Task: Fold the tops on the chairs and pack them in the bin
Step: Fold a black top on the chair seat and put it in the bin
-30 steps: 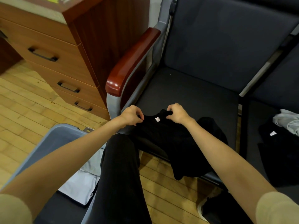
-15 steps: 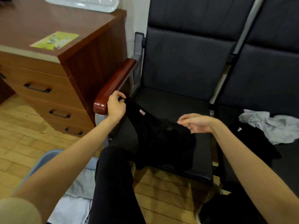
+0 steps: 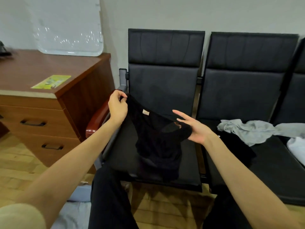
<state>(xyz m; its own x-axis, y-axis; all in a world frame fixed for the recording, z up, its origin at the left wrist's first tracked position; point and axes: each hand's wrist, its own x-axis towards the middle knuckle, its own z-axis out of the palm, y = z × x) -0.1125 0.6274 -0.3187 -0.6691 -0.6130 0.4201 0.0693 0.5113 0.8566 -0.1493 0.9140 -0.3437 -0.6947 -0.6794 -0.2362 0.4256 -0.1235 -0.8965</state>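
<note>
A black top (image 3: 158, 142) hangs over the left chair's seat (image 3: 189, 172), stretched between my hands, its small neck label facing me. My left hand (image 3: 117, 107) pinches the neckline at its left end, beside the red armrest (image 3: 97, 120). My right hand (image 3: 194, 127) holds the right end with the thumb under the thin fabric and the long fingers spread straight. On the second chair lie a crumpled grey top (image 3: 247, 129), another black top (image 3: 236, 146) and a white top (image 3: 296, 148). The blue-grey bin (image 3: 81, 193) shows low at the left, with white cloth (image 3: 71, 215) in it.
A wooden desk with drawers (image 3: 49, 116) stands left of the chairs, with a clear plastic tray (image 3: 69, 38) leaning on the wall above it. My legs in black trousers (image 3: 109, 199) are between me and the seat. The floor is wood.
Both hands have lifted the black top off the seat and drawn apart, stretching its neckline. The view has tilted up, showing the chair backs and the wall.
</note>
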